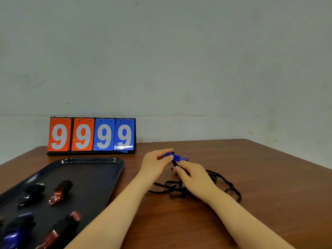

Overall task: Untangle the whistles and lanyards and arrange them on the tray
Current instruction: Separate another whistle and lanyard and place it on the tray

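About 5 wrapped whistles (60,192) on tray (100,160); left hand (155,163) pinching blue whistle (175,156), right hand (195,178) gripping tangled lanyard (228,184)

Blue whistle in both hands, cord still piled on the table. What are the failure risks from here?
1. The black lanyard lies in crossed loops under the right hand; pulling the blue whistle away may tighten a knot.
2. The left hand pinches only the whistle's end, so it may slip.
3. The tray already holds bundled whistles; a trailing cord could snag them.
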